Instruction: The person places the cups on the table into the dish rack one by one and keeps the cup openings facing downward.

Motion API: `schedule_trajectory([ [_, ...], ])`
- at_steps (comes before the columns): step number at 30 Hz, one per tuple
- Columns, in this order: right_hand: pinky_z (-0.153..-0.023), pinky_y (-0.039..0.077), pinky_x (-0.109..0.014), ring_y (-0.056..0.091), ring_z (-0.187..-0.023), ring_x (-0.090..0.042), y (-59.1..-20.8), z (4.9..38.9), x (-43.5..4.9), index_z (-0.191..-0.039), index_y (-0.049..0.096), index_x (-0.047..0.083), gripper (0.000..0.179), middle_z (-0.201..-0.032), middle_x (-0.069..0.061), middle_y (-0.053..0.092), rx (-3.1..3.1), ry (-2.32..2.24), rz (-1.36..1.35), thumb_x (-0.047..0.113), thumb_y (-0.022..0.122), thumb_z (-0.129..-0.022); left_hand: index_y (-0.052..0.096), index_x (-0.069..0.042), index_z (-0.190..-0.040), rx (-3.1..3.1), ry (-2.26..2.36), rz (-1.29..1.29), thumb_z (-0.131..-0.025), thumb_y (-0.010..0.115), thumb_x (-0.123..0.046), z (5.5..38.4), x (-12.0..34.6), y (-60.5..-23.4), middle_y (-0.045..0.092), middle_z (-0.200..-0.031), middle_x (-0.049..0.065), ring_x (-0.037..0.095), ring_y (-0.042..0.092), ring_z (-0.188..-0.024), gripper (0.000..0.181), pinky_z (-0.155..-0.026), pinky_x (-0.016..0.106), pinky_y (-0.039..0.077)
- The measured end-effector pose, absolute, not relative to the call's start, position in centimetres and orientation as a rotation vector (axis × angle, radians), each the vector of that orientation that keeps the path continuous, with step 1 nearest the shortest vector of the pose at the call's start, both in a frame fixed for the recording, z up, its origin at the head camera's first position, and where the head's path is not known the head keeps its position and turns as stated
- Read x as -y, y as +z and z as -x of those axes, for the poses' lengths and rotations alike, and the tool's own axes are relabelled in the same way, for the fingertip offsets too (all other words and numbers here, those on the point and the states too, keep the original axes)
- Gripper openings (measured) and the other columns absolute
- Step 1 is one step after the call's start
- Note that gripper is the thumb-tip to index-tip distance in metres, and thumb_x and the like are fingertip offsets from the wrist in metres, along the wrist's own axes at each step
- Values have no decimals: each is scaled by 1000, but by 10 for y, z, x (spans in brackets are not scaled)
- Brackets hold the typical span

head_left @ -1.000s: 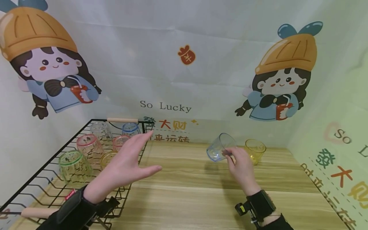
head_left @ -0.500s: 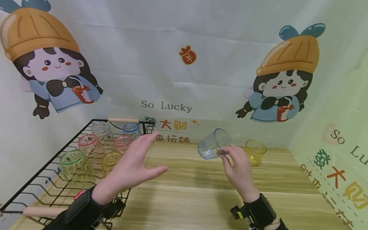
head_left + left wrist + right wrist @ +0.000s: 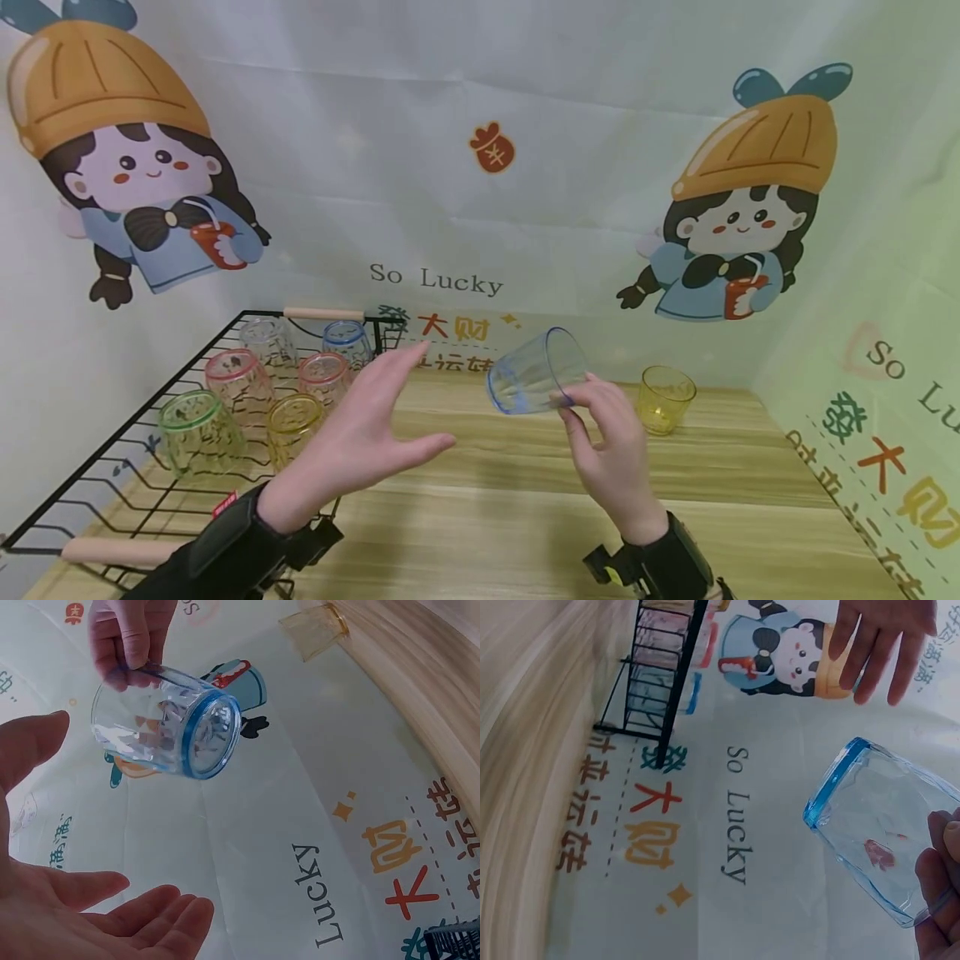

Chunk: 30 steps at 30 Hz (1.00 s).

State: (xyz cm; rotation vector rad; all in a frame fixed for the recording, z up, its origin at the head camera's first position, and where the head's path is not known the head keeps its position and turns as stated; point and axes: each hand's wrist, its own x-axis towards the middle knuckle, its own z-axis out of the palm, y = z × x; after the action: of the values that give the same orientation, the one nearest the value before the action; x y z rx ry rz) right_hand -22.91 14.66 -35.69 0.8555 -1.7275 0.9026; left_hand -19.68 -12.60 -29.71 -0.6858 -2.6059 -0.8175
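My right hand [image 3: 611, 442] pinches a clear blue-tinted glass [image 3: 528, 375] by its rim, thumb and fingers on either side of the wall. The glass is tilted in the air above the table, its thick blue base [image 3: 212, 735] pointing left toward my other hand. My left hand [image 3: 363, 425] hovers beside the dish rack, thumb and fingers spread apart, touching nothing. In the right wrist view the left hand's straight fingers [image 3: 877, 656] show beyond the glass. A yellow glass [image 3: 664, 400] stands upright on the table, behind and to the right of my right hand.
A black wire rack [image 3: 97, 454] with wooden handles stands at the left. Upside-down glasses sit in it: green [image 3: 198, 433], yellow [image 3: 292, 425], pink [image 3: 238, 383], blue [image 3: 347, 340] and clear [image 3: 267, 340] among them. A printed cloth [image 3: 570, 167] closes off the back of the wooden table [image 3: 480, 533].
My right hand has carried the blue glass left and slightly up, tilting it further onto its side. My left hand has shifted a little to the right, still spread.
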Motion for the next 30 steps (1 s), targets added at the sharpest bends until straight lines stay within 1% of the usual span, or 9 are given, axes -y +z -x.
schedule_trajectory([
  [3, -109, 41, -34, 59, -94, -24, -355, 225, -142, -96, 67, 2, 30, -90, -11, 68, 1695, 917, -873, -17, 67, -72, 23, -18, -151, 2591, -834, 704, -74, 78, -44, 196, 123, -297, 33, -153, 9, 30, 31, -141, 99, -113, 59, 30],
  [9, -108, 42, -36, 60, -94, -24, -351, 219, -135, -97, 68, 1, 28, -91, -11, 69, 1636, 962, -879, -15, 66, -75, 23, -16, -151, 2553, -862, 743, -75, 78, -41, 195, 115, -297, 32, -153, 10, 31, 31, -141, 97, -114, 57, 31],
  [12, -108, 42, -36, 60, -94, -22, -351, 216, -132, -96, 68, 1, 26, -89, -11, 69, 1611, 989, -873, -15, 65, -75, 22, -19, -152, 2542, -893, 744, -75, 78, -40, 194, 112, -297, 31, -153, 9, 30, 30, -141, 97, -114, 57, 31],
  [16, -109, 42, -35, 60, -94, -19, -352, 212, -126, -94, 67, 0, 26, -88, -11, 68, 1587, 1041, -871, -17, 64, -74, 22, -19, -152, 2519, -922, 753, -75, 79, -39, 193, 108, -298, 32, -153, 8, 30, 30, -141, 97, -113, 57, 31],
  [19, -110, 41, -35, 60, -95, -17, -351, 208, -122, -94, 66, -1, 28, -88, -11, 67, 1589, 1090, -862, -19, 64, -74, 24, -19, -151, 2485, -933, 768, -74, 79, -38, 194, 105, -299, 35, -151, 8, 30, 33, -139, 97, -112, 57, 32],
  [25, -112, 39, -36, 58, -100, -11, -351, 203, -114, -95, 63, -5, 29, -92, -12, 64, 1585, 1226, -868, -25, 59, -74, 26, -17, -151, 2403, -968, 790, -72, 81, -37, 195, 99, -298, 40, -148, 4, 23, 44, -130, 98, -103, 45, 46],
  [27, -112, 38, -37, 58, -102, -10, -351, 202, -112, -95, 62, -7, 25, -94, -11, 63, 1564, 1276, -884, -23, 58, -76, 26, -16, -150, 2386, -998, 797, -72, 82, -35, 195, 98, -297, 40, -148, 4, 22, 44, -130, 98, -102, 42, 47],
  [30, -113, 37, -38, 59, -105, -10, -352, 201, -110, -95, 60, -10, 19, -99, -7, 64, 1520, 1344, -915, -20, 57, -80, 27, -16, -150, 2370, -1033, 804, -72, 82, -33, 195, 96, -298, 40, -147, 4, 21, 44, -131, 97, -103, 41, 47],
])
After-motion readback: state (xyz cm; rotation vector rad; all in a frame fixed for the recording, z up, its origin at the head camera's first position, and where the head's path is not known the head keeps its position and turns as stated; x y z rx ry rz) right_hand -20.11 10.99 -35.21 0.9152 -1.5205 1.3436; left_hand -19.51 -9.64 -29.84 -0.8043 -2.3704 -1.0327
